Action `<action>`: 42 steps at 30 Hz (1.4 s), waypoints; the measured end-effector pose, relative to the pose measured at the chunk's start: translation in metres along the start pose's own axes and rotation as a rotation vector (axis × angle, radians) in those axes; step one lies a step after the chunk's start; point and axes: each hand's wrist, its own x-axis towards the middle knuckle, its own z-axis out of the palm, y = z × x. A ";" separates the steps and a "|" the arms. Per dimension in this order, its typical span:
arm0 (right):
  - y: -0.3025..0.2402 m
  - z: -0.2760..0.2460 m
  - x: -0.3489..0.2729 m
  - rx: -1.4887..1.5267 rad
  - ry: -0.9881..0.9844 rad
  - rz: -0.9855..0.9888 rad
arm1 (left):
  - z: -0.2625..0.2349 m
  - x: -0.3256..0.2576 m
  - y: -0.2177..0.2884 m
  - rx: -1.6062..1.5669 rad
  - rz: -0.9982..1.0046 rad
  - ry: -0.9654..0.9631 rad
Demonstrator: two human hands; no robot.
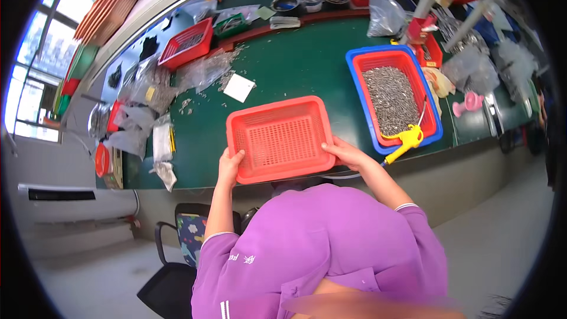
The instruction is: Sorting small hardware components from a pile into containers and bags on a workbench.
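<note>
Green bench (295, 47). Clock = from the basket. Blue tub (378, 51) at 2 o'clock, red liner (421, 91) nested in it, heaped with metal pins (390, 97). Red basket (280, 142) itself: over bench's near edge. Yellow air gun (407, 140) at 3, across tub's near end. Left hand (229, 167) grips basket at 8, right hand (347, 153) at 3-4, thumbs on rim. White card (239, 87) at 11.

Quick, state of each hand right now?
Left hand: closed on the left side of the perforated red basket.
Right hand: closed on that basket's right side.
</note>
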 end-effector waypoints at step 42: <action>0.050 0.195 0.199 0.254 0.472 0.264 | -0.424 0.080 -0.112 0.024 0.318 0.772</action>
